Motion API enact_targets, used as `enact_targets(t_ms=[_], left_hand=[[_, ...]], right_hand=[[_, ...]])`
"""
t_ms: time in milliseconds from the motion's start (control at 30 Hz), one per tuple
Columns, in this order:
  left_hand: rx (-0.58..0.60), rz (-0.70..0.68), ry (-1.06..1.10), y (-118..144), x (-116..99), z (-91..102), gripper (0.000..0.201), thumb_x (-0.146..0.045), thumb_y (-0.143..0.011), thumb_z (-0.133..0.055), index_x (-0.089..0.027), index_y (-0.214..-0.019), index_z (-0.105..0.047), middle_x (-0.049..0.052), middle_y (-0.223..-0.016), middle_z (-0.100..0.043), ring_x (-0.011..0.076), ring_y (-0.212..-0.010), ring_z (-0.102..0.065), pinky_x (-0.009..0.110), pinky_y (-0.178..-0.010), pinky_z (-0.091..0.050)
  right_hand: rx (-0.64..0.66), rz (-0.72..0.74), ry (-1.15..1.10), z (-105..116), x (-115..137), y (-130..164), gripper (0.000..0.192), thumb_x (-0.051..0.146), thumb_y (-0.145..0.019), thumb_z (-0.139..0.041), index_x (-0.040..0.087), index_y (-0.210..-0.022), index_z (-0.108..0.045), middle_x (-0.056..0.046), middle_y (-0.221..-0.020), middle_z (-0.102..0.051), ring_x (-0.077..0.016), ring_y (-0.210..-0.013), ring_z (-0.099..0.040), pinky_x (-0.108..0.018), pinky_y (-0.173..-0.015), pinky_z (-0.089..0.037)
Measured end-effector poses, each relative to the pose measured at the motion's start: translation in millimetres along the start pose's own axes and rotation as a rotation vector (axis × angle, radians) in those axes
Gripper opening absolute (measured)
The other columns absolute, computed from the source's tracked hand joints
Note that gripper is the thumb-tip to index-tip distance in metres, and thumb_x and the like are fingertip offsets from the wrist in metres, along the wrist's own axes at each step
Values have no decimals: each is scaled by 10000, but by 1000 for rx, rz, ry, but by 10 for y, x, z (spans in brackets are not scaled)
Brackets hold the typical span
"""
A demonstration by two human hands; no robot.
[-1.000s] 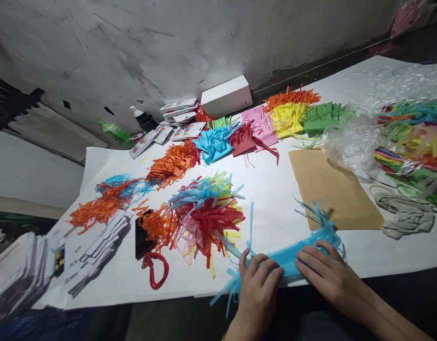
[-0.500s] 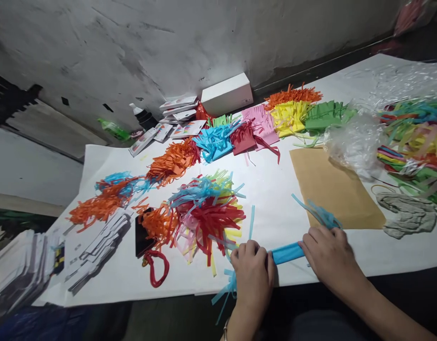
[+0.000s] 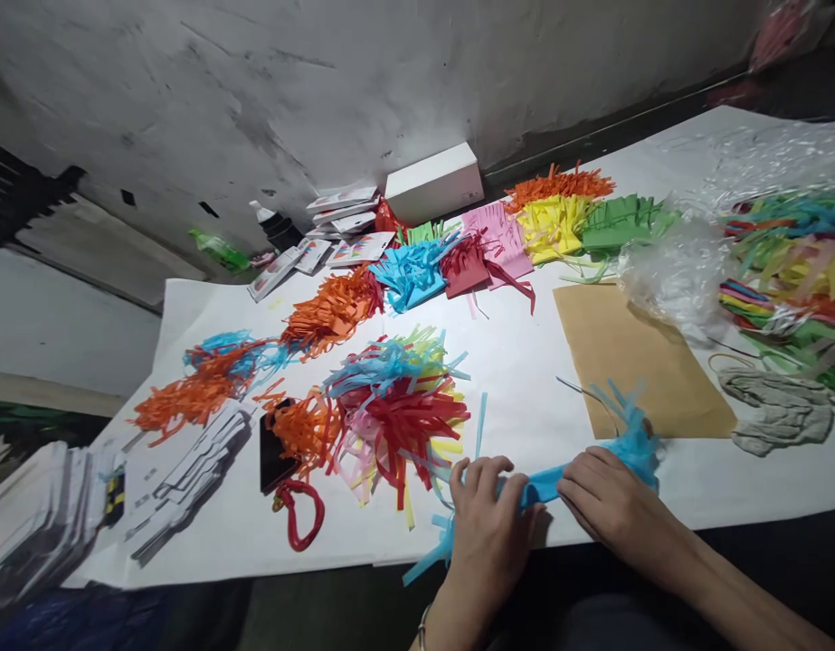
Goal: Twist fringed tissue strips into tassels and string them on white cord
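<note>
A rolled strip of blue fringed tissue paper (image 3: 545, 485) lies across the table's front edge, its cut ends spreading out past both hands. My left hand (image 3: 486, 511) grips the roll at its left part, with fringe hanging over the edge beside the wrist. Around the right part my right hand (image 3: 611, 493) is closed, and a blurred tuft of blue fringe sticks out beyond its knuckles. Just left of my hands rests a pile of red, blue, yellow and pink paper tassels (image 3: 417, 407). A brown paper sheet (image 3: 651, 371) lies behind my right hand.
Fringed papers in several colours, such as a yellow bundle (image 3: 554, 226), line the back by a white box (image 3: 434, 183). At left are a phone (image 3: 273, 457), a red cord loop (image 3: 308, 515) and white paper packets (image 3: 193, 479). Grey gloves (image 3: 773, 411) and clear plastic (image 3: 681, 271) lie right.
My right hand has shifted slightly left and down along the blue roll. The blue fringe beyond it has swung up and bunched. My left fingers have spread a little on the roll.
</note>
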State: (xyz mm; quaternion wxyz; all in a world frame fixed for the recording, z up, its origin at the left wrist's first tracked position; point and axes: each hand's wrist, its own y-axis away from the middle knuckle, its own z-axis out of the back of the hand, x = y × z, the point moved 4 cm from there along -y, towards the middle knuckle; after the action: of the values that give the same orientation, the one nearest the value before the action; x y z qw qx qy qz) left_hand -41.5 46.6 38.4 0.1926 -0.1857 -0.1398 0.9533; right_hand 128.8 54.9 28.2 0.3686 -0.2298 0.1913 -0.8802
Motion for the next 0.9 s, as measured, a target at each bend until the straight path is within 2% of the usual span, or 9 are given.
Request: enact_targets(t_ms=[100,200,333,467,633,700,800,900], left_hand=[[47,-138,-8,-1,-13,-44,133,-110,-888,-648,-240,-914,-639,23,-983,-683,233,-967,-574,510,-1050,-324],[29,-212,17,-17,3,-77,145,-85,-900,-624,-224,-863,-612,-6,-901,-689,196,-925,-583,471,-1071,-316],[37,-198,35,-8,7,-93,121,-134,-870,-661,-227,-932,-614,7,-960,-700,203,-938,-589,472,-1071,-323],[43,-192,28,46,1,-86,209,-43,-854,-624,-231,-944,-615,1,-968,-703,200,-942,-593,462,-1063,-317],[-62,-72,49,98,80,-56,112,-119,-912,-606,-224,-873,-599,9,-881,-681,209,-863,-586,452,-987,-355],[-90,-20,65,118,93,-49,139,-116,-937,-548,-221,-859,-594,21,-871,-669,209,-844,-576,440,-950,-369],[-77,64,89,135,83,-41,195,-103,-955,-479,-221,-854,-596,35,-909,-651,217,-866,-565,451,-943,-360],[-17,184,101,125,89,-34,160,-136,-941,-503,-211,-818,-574,46,-943,-617,234,-914,-553,470,-955,-348]], right_hand=[[13,-14,-12,-4,-7,-27,282,106,-1004,-439,177,-805,-627,-34,-765,-569,-196,-746,-515,-358,-796,-392],[39,-17,-8,-33,15,-53,221,154,-1011,-464,185,-864,-626,-33,-799,-587,-202,-767,-520,-367,-814,-379],[53,-4,18,-121,55,-49,280,50,-978,-413,184,-823,-602,-31,-782,-582,-198,-771,-512,-388,-892,-362],[55,-30,45,-144,27,16,283,34,-964,-397,183,-856,-612,-41,-826,-606,-213,-824,-537,-424,-964,-342],[-4,-133,55,-20,-143,115,265,94,-1012,-404,189,-898,-624,-50,-908,-646,-226,-918,-586,-451,-1005,-328],[-37,-180,48,20,-191,134,263,144,-1038,-411,199,-892,-623,-39,-907,-648,-220,-927,-597,-448,-1007,-328],[-68,-269,48,42,-219,128,286,209,-1054,-410,202,-859,-618,-37,-905,-646,-224,-916,-601,-463,-1002,-327],[-86,-354,59,54,-222,105,301,242,-1042,-417,189,-810,-603,-55,-887,-635,-243,-890,-599,-467,-948,-351]])
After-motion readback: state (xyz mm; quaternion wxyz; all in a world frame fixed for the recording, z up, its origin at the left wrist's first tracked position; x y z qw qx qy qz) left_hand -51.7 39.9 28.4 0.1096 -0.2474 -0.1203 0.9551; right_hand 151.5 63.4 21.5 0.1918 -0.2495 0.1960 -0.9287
